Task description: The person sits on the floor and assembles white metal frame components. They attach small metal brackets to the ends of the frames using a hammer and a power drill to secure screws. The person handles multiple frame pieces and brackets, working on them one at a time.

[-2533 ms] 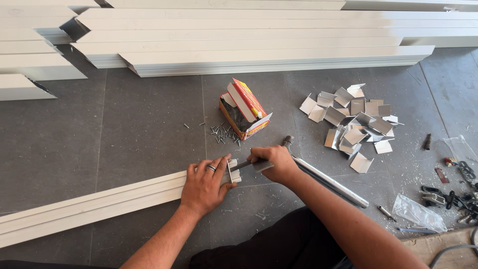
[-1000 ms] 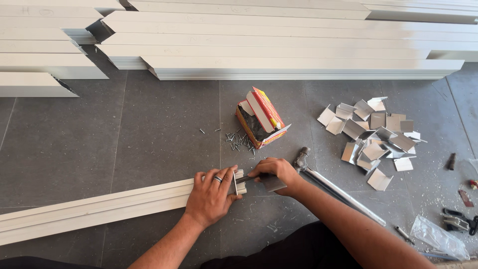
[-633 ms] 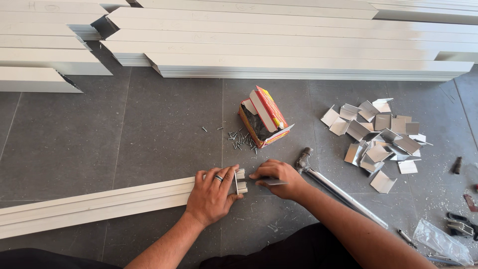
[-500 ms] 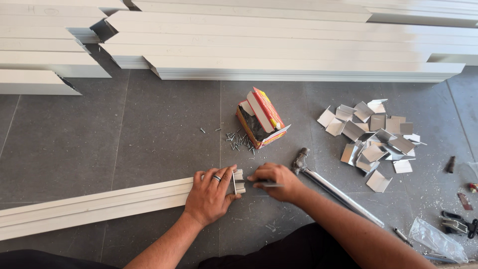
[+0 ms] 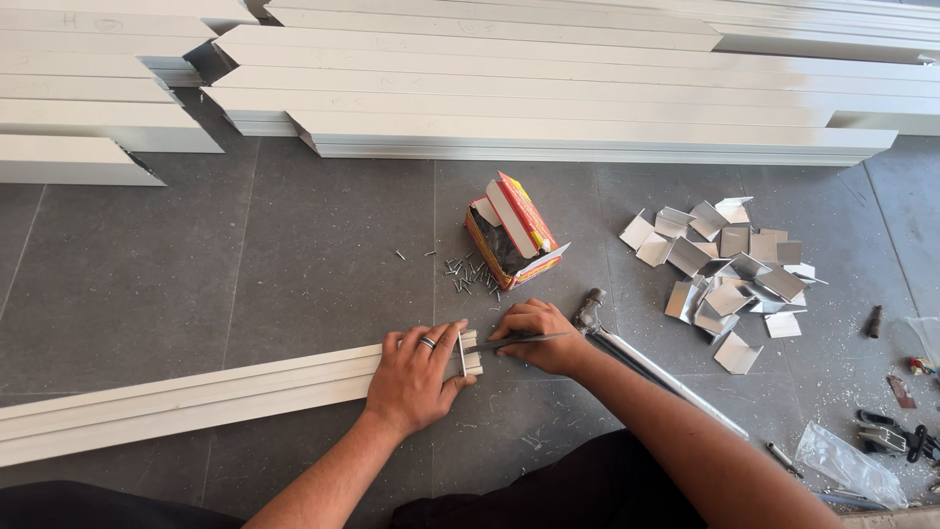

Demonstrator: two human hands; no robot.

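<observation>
A long white profile [image 5: 196, 397] lies on the grey floor, running from the left edge to the middle. My left hand [image 5: 416, 377], with a ring on one finger, presses down on its right end and grips it, fingers around a small metal bracket [image 5: 463, 355] set at that end. My right hand [image 5: 537, 333] is just to the right, closed on a thin grey metal tool [image 5: 519, 341] whose tip points at the bracket. A hammer [image 5: 590, 312] lies by my right wrist, its handle partly hidden under my forearm.
An open red and yellow box [image 5: 509, 235] stands behind my hands, with loose nails [image 5: 465, 274] spilled beside it. A pile of metal corner brackets [image 5: 729, 269] lies to the right. Stacked white profiles [image 5: 548, 108] line the far side. Small tools and a plastic bag [image 5: 847, 460] sit at right.
My right hand has moved a little left, bringing the thin tool to the bracket at the profile's end. My left hand has stayed pressed on the profile.
</observation>
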